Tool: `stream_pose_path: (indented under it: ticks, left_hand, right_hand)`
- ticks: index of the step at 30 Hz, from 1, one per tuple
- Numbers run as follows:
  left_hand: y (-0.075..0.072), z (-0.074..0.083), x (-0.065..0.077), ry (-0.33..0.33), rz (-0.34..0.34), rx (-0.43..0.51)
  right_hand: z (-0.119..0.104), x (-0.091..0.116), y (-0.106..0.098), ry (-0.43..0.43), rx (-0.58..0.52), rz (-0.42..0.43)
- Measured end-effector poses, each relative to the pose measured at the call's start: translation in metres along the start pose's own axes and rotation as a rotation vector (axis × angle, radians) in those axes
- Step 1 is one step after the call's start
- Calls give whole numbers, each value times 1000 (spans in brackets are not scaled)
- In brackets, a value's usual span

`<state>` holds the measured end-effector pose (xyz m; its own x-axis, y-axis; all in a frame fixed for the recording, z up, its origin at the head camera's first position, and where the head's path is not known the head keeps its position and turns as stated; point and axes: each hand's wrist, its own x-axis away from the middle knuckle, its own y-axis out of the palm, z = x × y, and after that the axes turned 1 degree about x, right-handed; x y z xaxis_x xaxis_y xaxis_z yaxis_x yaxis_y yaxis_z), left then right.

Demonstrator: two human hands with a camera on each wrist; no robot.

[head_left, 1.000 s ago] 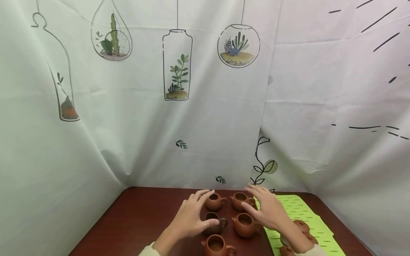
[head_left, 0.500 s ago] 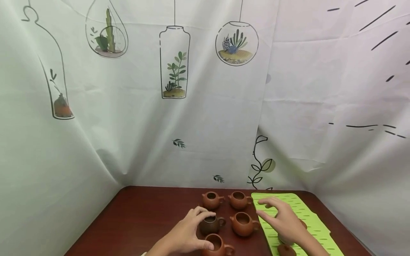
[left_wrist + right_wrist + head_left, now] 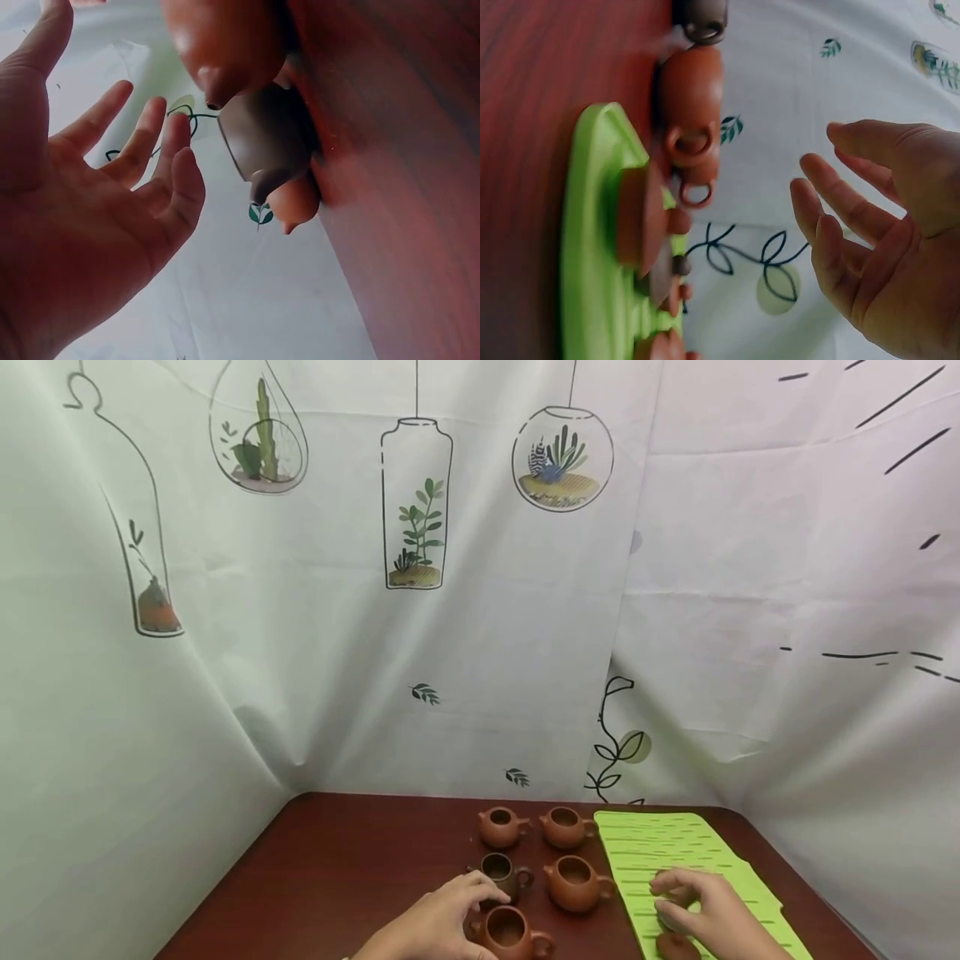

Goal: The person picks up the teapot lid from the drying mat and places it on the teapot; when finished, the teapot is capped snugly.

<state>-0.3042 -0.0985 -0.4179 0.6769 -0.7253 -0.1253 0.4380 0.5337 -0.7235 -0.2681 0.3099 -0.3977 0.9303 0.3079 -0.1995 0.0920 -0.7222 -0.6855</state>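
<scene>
My left hand (image 3: 442, 922) is beside the front reddish-brown clay teapot (image 3: 510, 947), fingers loosely bent and nothing in them. In the left wrist view its palm faces the pots with a gap between. Behind the front pot is a dark brown teapot (image 3: 262, 135), partly covered by my fingers in the head view. My right hand (image 3: 712, 906) hovers over the lids on the green mat, fingers apart and holding nothing. One reddish lid (image 3: 677, 946) shows below the thumb; the right wrist view shows a large lid (image 3: 634, 217) and a dark lid (image 3: 662, 274).
More lidless reddish teapots stand around the dark one: one to the right (image 3: 576, 893), two at the back, left (image 3: 501, 837) and right (image 3: 564, 837). The ridged green mat (image 3: 645, 839) lies on the dark red table (image 3: 360, 860). A printed white cloth (image 3: 487, 652) hangs behind.
Both hands have come back toward the near edge from over the teapots. My right hand has also gone right, from beside the pots to above the lids. The teapots stay put.
</scene>
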Motion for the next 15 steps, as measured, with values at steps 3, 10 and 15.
stream_pose_path:
  ticks: [3, 10, 15]
  left_hand:
    - [3, -3, 0, -47, -31, 41]
    - [5, -7, 0, -82, -16, 0]
    - [6, -10, -1, -50, 13, -26]
  right_hand:
    - [13, 5, -7, 47, -91, -108]
    - [36, 11, -15, 14, -141, -227]
    - [44, 13, -12, 51, -160, -248]
